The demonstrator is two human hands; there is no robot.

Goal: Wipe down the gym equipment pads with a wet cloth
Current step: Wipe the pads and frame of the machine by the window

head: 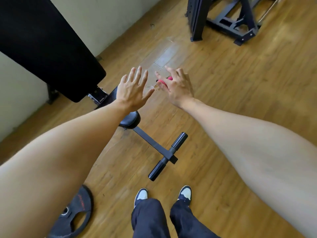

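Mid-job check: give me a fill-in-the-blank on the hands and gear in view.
1. The right hand grips a pink object; the left hand holds ___.
2. The weight plate lies on a floor of ___.
3. The bench backrest pad is coloured ___.
Missing words: nothing; wood; black.

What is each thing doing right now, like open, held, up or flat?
left hand: open, fingers spread, holding nothing.
right hand: holds the pink cloth.
pink cloth: bunched inside the right hand.
back pad: tilted up.
weight plate: lying on the floor.
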